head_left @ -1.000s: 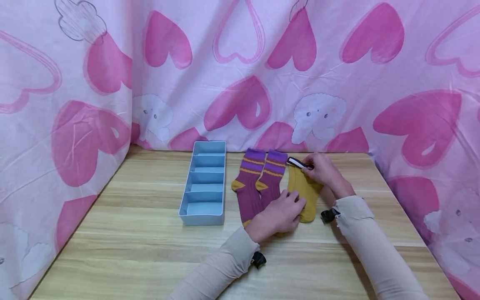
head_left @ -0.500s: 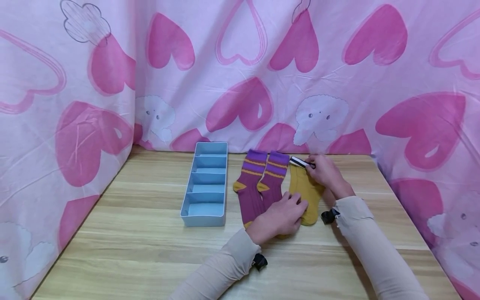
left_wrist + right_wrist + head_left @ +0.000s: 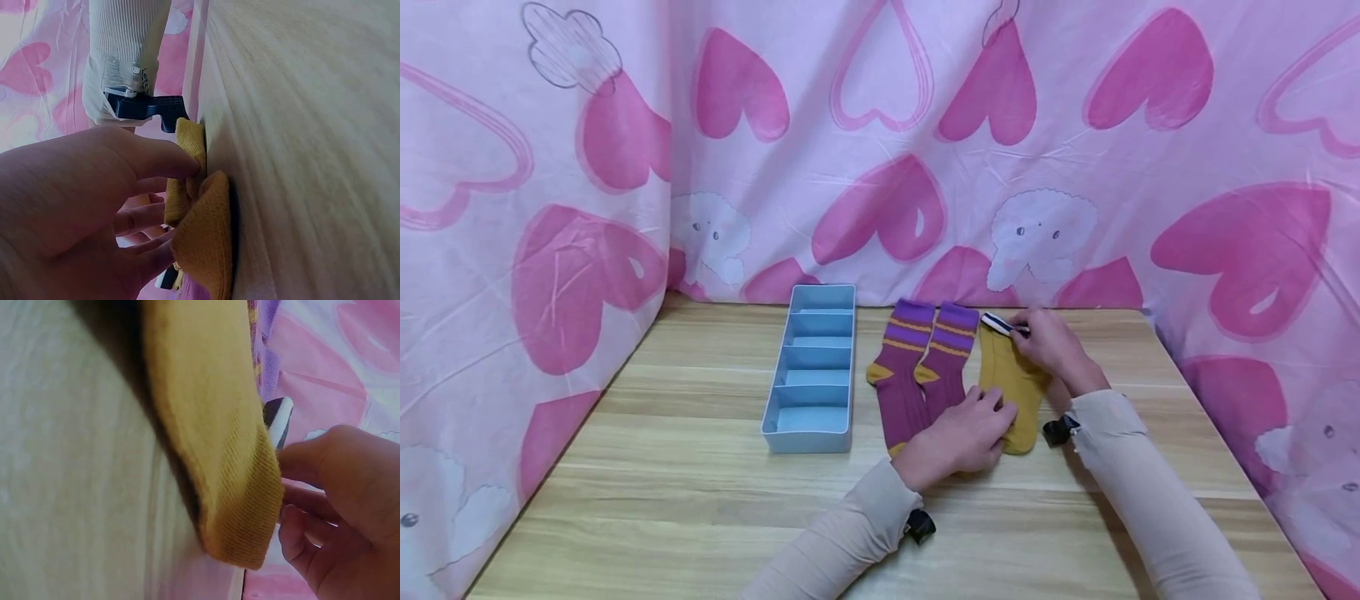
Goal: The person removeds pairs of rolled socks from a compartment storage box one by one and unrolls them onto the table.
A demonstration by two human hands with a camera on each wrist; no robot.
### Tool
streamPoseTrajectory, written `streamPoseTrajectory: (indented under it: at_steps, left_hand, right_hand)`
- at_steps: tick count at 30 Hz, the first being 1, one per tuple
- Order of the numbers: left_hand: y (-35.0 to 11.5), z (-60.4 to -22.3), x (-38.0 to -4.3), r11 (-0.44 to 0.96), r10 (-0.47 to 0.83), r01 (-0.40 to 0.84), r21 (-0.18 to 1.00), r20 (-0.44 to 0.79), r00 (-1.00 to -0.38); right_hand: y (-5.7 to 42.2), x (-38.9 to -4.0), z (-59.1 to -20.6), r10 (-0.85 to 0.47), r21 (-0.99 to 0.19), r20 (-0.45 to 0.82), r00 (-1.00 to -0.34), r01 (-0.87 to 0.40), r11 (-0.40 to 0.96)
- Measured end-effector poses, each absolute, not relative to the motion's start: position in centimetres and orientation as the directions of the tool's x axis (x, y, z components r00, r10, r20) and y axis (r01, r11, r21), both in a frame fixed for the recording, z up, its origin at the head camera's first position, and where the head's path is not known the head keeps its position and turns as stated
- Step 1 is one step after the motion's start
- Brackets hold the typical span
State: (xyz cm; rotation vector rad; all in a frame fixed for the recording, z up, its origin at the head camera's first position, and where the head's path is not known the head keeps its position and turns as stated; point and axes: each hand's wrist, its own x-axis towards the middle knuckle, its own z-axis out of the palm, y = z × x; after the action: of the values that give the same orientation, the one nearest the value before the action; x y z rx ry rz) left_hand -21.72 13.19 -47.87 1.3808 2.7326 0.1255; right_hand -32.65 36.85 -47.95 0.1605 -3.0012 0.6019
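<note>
In the head view a mustard-yellow sock (image 3: pixel 1017 379) lies flat, its cuff banded black and white. At that cuff my right hand (image 3: pixel 1051 343) pinches the fabric between thumb and fingers. My left hand (image 3: pixel 966 429) is at the sock's toe end, with its thumb against the yellow knit and its fingers curled over it in the left wrist view. Two purple socks (image 3: pixel 901 396) with yellow heels and stripes lie side by side to the left. The left forearm and hand cover the toe end of the nearer one. In the left wrist view a yellow toe (image 3: pixel 209 237) bulges close by the fingers.
A light blue box (image 3: pixel 808 442) with several compartments in a row stands left of the socks. The wooden table (image 3: pixel 662 492) ends at a pink heart-patterned curtain (image 3: pixel 880 167) behind and on both sides. A black wrist camera (image 3: pixel 919 525) hangs under the left cuff.
The view shifts slightly between the first two frames. Both hands stay at the yellow sock, and its striped cuff lies a little flatter now.
</note>
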Motion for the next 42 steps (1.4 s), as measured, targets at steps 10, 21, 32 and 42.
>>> streamPoseTrajectory:
  at_steps: [10, 21, 32, 42]
  left_hand:
    - [13.2, -47.8, -21.1, 0.588, 0.808, 0.801, 0.112, -0.040, -0.588]
    - [13.2, -47.5, -20.7, 0.578, 0.815, 0.808, 0.115, -0.050, -0.577]
    - [13.3, -46.9, -20.5, 0.566, 0.824, 0.814, 0.128, -0.073, -0.562]
    - [13.1, -46.5, -20.3, 0.566, 0.824, 0.812, 0.146, -0.083, -0.560]
  right_hand:
    - [36.7, -32.6, -48.1, -0.068, -0.401, 0.057, -0.996, -0.085, 0.912]
    - [36.7, -32.6, -48.1, -0.057, -0.390, 0.085, -0.995, -0.086, 0.917]
    - [36.8, -33.1, -47.6, -0.094, -0.368, 0.089, -0.992, -0.120, 0.922]
    - [36.9, -33.1, -48.0, -0.075, -0.367, 0.071, -0.995, -0.096, 0.925]
